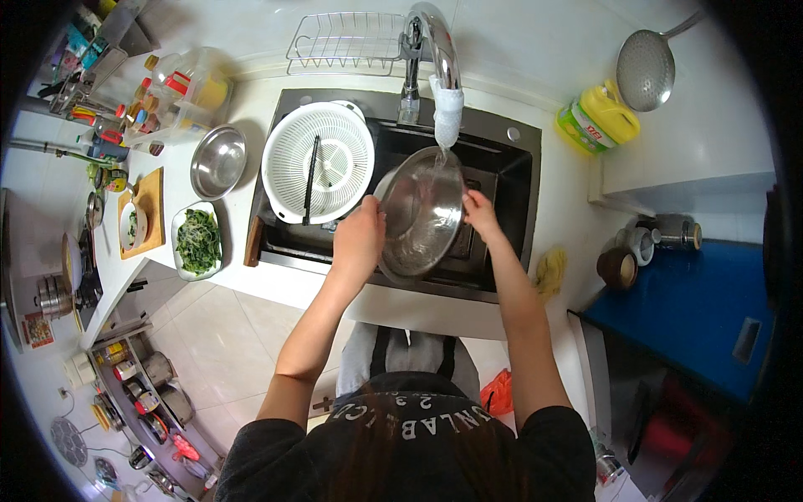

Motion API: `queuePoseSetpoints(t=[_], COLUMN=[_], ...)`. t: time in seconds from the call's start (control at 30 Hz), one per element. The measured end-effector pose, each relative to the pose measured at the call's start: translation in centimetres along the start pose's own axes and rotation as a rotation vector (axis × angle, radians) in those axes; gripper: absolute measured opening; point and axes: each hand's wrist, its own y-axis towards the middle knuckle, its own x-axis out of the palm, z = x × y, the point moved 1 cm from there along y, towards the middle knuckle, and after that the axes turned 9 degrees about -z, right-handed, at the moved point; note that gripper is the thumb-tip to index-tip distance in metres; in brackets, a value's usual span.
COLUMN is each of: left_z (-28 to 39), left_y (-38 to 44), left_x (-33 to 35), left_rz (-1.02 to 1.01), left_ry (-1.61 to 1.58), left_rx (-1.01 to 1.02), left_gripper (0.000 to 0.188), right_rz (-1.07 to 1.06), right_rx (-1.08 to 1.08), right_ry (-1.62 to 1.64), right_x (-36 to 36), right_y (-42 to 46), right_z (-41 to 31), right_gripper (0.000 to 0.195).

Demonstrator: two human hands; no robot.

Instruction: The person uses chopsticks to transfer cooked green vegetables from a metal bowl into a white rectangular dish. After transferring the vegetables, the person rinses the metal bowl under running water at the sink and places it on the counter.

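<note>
My left hand [360, 235] grips the left rim of a stainless steel basin [417, 216], and my right hand [480, 213] holds its right rim. The basin is tilted above the dark sink [511, 182], and its outline is slightly blurred. Water runs into it from the chrome faucet [444, 53], whose spout end is wrapped in a white cover [447, 113]. To the left of the basin, a white plastic colander [282, 179] rests over the sink's left side. A pair of black chopsticks [310, 179] lies across the colander.
Left on the counter are a steel bowl [218, 162], a dish of cooked greens [197, 241] and a cutting board [154, 213]. A wire rack [345, 47] hangs behind the sink. A yellow detergent jug [596, 119] and a yellow cloth [552, 271] are at right.
</note>
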Motion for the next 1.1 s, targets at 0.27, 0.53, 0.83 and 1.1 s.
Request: queuePoseSetpoints(t=[0.27, 0.53, 0.83, 1.1], left_z=[-7.0, -9.7, -12.7, -8.7], left_y=[2.5, 8.9, 8.2, 7.0], left_x=[9.9, 21.2, 24.7, 11.7], left_rz=[0.103, -0.008, -0.454, -0.556], left_ry=[-0.184, -0.572, -0.547, -0.286], left_rx=[-0.191, -0.227, -0.306, -0.317], left_gripper=[0.015, 0.021, 0.027, 0.036], right_rz=[0.195, 0.197, 0.144, -0.17], right_rx=[-0.404, -0.49, -0.239, 0.275], right_ry=[-0.46, -0.91, -0.939, -0.808], right_x=[-8.2, -6.5, -7.6, -12.0], right_y=[-3.7, -9.4, -6.1, -2.8], right_z=[-10.8, -22.0, -18.7, -5.8], right_gripper=[0.021, 0.016, 0.022, 0.027])
